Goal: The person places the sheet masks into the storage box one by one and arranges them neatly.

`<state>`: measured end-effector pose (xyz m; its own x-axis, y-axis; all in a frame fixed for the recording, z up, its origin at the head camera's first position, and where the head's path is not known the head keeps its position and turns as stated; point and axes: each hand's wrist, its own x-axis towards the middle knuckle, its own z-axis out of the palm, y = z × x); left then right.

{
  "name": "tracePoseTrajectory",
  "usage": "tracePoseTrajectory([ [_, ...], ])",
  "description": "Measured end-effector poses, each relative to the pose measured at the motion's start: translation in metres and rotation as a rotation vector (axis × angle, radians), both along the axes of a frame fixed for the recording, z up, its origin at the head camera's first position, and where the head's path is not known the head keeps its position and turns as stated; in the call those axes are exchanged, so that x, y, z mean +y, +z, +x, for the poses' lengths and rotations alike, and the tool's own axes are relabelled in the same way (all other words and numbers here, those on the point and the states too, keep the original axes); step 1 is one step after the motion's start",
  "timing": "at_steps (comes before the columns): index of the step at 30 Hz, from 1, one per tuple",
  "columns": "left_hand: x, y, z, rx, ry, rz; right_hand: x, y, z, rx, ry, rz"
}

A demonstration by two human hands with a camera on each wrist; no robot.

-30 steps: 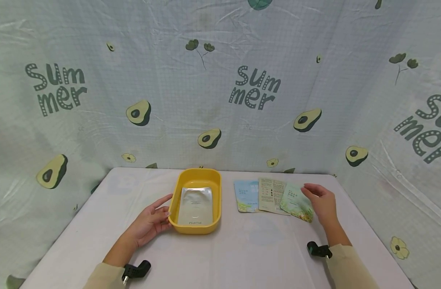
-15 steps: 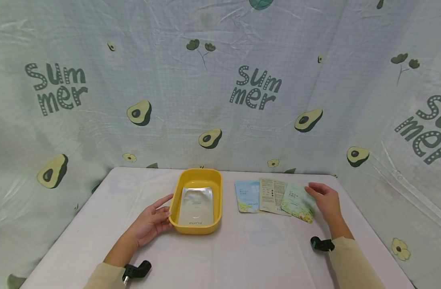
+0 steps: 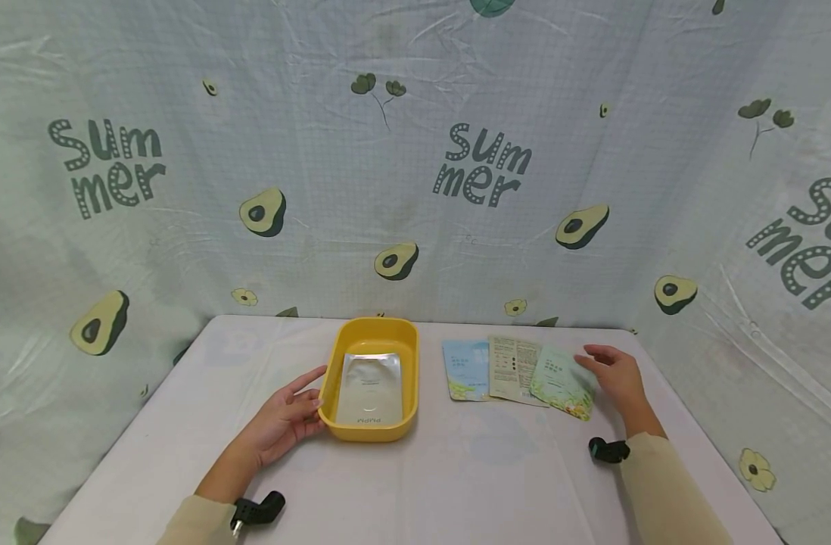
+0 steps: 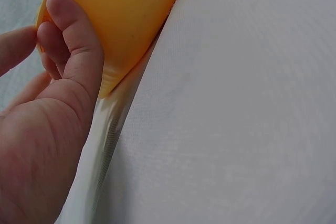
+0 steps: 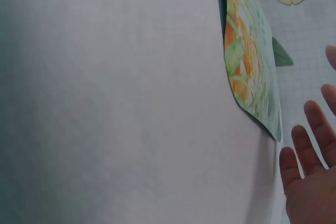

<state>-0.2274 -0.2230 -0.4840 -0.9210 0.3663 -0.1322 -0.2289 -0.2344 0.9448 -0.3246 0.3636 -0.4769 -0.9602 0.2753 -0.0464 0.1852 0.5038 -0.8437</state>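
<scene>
My left hand [image 3: 286, 420] touches the left side of a yellow tray [image 3: 414, 378] with relaxed fingers; the left wrist view has fingertips against the outer wall and rim. Inside that tray lies a silver sheet mask packet [image 3: 369, 390]. To its right, a blue sheet mask packet [image 3: 466, 367], a beige printed one [image 3: 511, 371] and a green floral one [image 3: 561, 382] lie overlapping in a fan. Close to the right edge of the green packet hovers my right hand [image 3: 613, 375], fingers loosely extended, holding nothing. The right wrist view shows these fingers [image 5: 315, 135] apart from the packet.
A white-covered table [image 3: 456, 484] carries everything. Behind it and along both sides hangs a pale curtain [image 3: 334, 182] printed with avocados and lettering. Black wrist cameras sit on the left sleeve [image 3: 200, 522] and the right sleeve [image 3: 667, 492].
My right hand has drawn slightly right, off the green packet's edge, letting it go. The left hand, the tray and the packets stay put.
</scene>
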Motion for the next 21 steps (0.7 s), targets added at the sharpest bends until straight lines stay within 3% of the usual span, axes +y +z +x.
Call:
tracePoseTrajectory([
  [8,0.001,-0.002,0.000,0.002,0.005,-0.005,0.009,-0.004,-0.008,-0.070,0.071,0.048],
  [21,0.002,-0.001,-0.001,-0.009,0.017,-0.023,0.021,-0.005,-0.014,-0.114,0.167,0.195],
])
